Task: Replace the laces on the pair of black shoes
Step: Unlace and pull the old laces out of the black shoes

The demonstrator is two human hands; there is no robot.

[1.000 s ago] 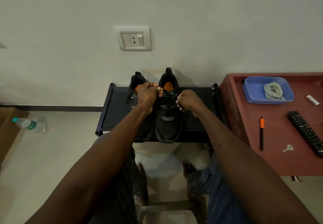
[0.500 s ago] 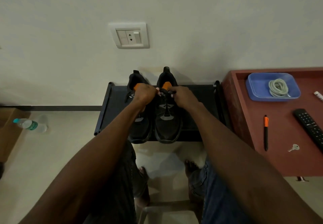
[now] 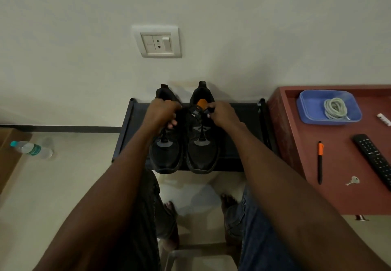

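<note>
We note a blue tray [image 3: 304,109] on the red table [image 3: 338,196], well to the right of both hands, holding a coiled pale lace [image 3: 335,108]. Two black shoes [image 3: 201,156] stand side by side on a dark rack [image 3: 239,122], toes toward us; orange lining shows in the right one. Left hand [image 3: 161,112] curled over the left shoe's throat; what it grips we cannot tell. Right hand [image 3: 222,113] pinches the black lace [image 3: 202,132] at the right shoe's top eyelets.

Both bare forearms reach forward toward twelve o'clock, converging. The left hand [image 3: 162,112] lies knuckles up at about eleven o'clock, fingers curled under. The right hand [image 3: 222,113], at one o'clock, has its fingertips [image 3: 209,109] pinched together
</note>
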